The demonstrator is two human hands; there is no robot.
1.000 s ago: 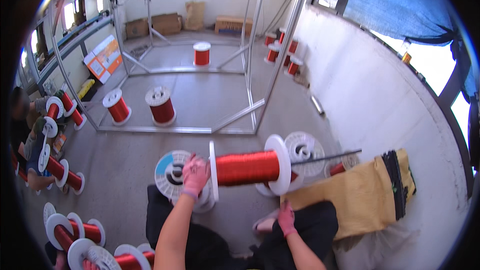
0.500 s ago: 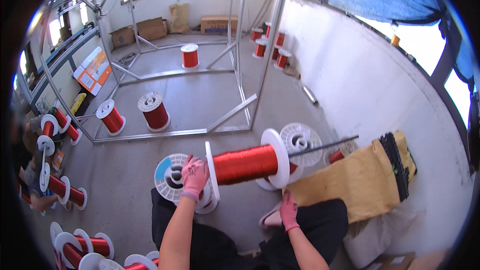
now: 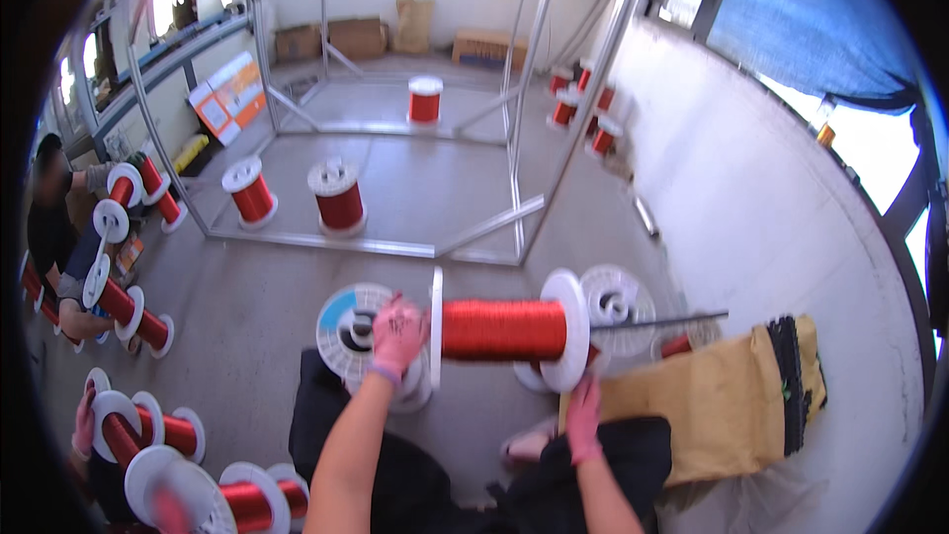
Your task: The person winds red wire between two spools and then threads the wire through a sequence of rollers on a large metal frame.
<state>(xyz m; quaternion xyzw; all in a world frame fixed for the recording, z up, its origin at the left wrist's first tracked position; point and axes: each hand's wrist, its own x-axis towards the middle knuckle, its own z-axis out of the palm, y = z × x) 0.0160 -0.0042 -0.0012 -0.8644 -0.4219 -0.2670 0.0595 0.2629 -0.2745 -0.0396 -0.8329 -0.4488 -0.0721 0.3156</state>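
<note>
A large spool of red wire (image 3: 504, 329) with white end flanges lies sideways in front of me, raised above the floor. From its right end a dark rod (image 3: 677, 320) sticks out. My left hand (image 3: 398, 334), in a pink glove, is closed at the left flange; what its fingers grip is hidden. Below the right flange (image 3: 564, 331), my right hand (image 3: 585, 415), also pink-gloved, is closed with its fingertips near the rim. Whether it touches the rim or holds something thin, I cannot make out. Behind my left hand stands an upright spool (image 3: 341, 321) with a blue label patch.
A metal frame (image 3: 395, 248) stands ahead with red spools around it. At right, a tan sack (image 3: 682, 405) lies beside my knee, near the white wall (image 3: 781, 227). Another person (image 3: 59, 208) sits at far left; a co-worker's gloved hand (image 3: 83, 420) is at lower left among spools.
The raised spool has swung from tilted to nearly level, its right end lower. My right hand is now nearer the right flange. The view has shifted, and a co-worker's hand shows at lower left.
</note>
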